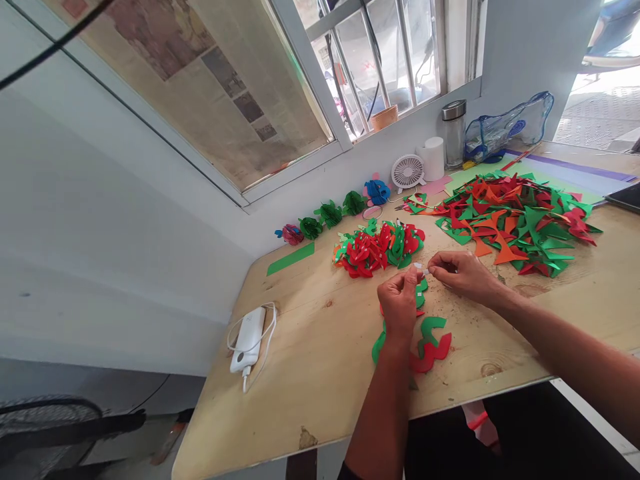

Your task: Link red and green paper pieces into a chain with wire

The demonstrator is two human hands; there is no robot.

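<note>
Between my two hands, above the table, is a small white strip (pixel 419 267), perhaps tape. My left hand (pixel 399 303) pinches it from the left side. The fingertips of my right hand (pixel 464 275) close on its other end. Under and beside my left hand lie wavy green paper cutouts (pixel 431 327) and a red wavy cutout (pixel 433 355), partly hidden by my wrist. Just beyond my hands sits a heap of red and green cutouts (pixel 373 248) with small white squares on them.
Red, green and orange paper scraps (pixel 520 223) are piled at the right. Folded green paper shapes (pixel 330 214) line the wall near a small fan (pixel 408 173) and a glass jar (pixel 454 137). A white power bank (pixel 249 339) with a cable lies left on the table (pixel 310 373).
</note>
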